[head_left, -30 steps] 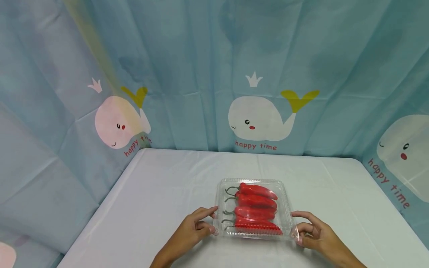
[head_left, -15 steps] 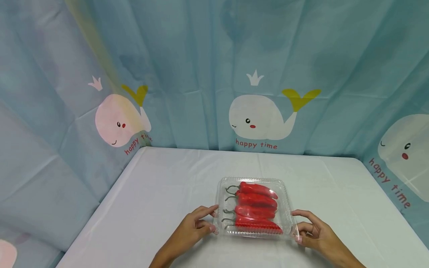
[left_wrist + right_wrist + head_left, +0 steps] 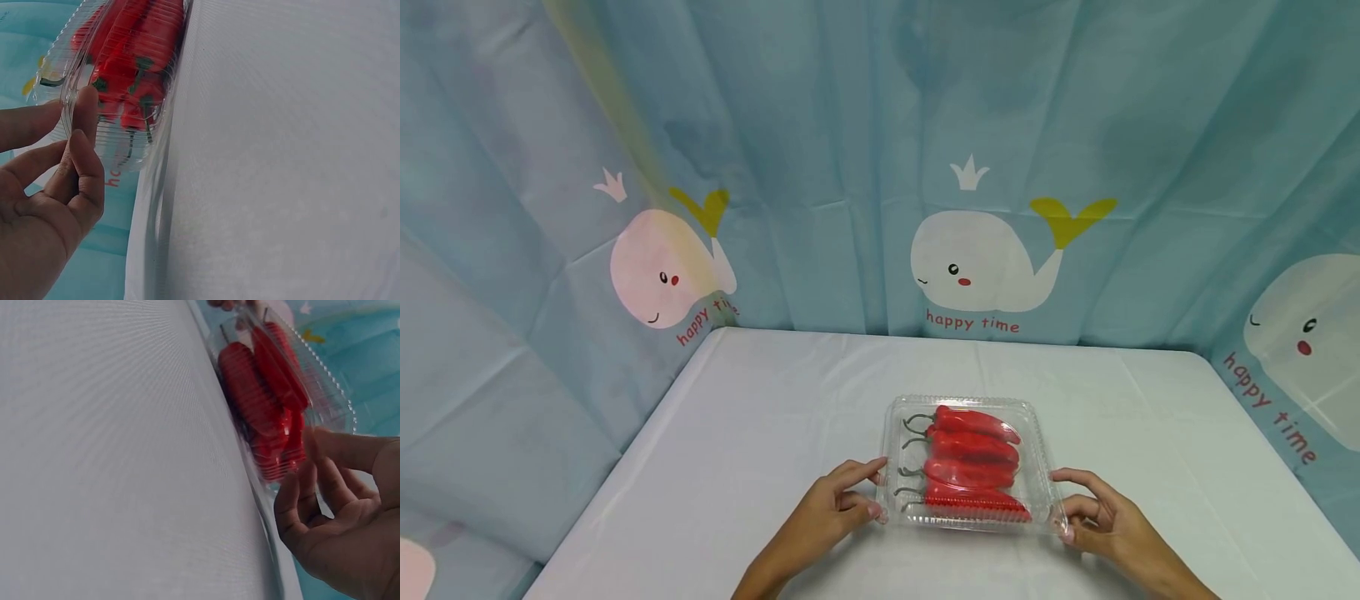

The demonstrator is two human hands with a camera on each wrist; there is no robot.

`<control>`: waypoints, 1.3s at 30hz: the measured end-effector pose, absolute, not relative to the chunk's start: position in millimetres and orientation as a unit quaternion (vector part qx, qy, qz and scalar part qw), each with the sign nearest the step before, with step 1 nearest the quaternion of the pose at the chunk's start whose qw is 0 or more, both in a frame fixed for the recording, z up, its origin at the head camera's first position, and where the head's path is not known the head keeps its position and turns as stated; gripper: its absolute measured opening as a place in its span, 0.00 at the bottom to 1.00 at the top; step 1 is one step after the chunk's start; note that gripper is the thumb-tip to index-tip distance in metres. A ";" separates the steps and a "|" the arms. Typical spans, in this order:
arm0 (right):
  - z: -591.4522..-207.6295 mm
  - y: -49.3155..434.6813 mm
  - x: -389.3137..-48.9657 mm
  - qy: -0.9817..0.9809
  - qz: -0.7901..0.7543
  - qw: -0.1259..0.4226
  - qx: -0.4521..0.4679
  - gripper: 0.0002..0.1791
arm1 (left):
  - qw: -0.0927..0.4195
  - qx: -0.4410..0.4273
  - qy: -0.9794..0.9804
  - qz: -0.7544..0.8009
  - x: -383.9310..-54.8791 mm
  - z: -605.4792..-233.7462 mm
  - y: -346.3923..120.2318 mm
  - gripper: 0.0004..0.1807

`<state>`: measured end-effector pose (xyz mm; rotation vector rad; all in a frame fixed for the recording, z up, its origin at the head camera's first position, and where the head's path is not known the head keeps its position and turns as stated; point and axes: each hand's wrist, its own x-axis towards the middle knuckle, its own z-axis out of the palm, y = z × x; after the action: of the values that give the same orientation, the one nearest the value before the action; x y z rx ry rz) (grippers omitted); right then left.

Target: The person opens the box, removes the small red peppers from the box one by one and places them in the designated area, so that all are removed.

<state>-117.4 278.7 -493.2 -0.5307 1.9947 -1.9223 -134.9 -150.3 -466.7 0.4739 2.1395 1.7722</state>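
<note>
We're pinching the clear, rectangular, ribbed plastic box (image 3: 1037,479) by its near corners, left hand (image 3: 831,512) and right hand (image 3: 1108,525) closing thumb and fingers on the thin rim. It's sitting between our grips on the white cloth-covered table (image 3: 775,417), showing glossy red long peppers (image 3: 973,475) inside. We're judging it light, slick, flexing easily, so we're favouring the rim over those crushable walls.

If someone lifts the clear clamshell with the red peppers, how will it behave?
The clear clamshell probably flexes or dents if squeezed: its see-through, ribbed walls look thin. It seems unlikely to roll, being broad, low and roughly square. Tilting may shift the red peppers inside, since there is visible space beyond their tips.
</note>
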 end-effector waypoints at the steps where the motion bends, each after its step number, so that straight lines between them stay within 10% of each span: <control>1: -492.9 279.3 -117.5 0.698 -0.673 0.164 -0.184 0.34 | 0.161 0.165 0.750 0.620 -134.9 -466.5 -150.4 0.33; 14: -480.7 280.7 -114.7 0.723 -0.648 0.202 -0.125 0.29 | 0.163 0.143 0.752 0.622 -133.1 -463.1 -152.6 0.36; 39: -456.1 272.4 -117.4 0.802 -0.582 0.112 -0.077 0.31 | 0.135 0.159 0.796 0.568 -138.2 -455.8 -152.9 0.27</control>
<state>-117.4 272.4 -456.1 -0.2270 2.3532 -1.7098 -138.2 -152.9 -455.8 0.4617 2.3051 1.6468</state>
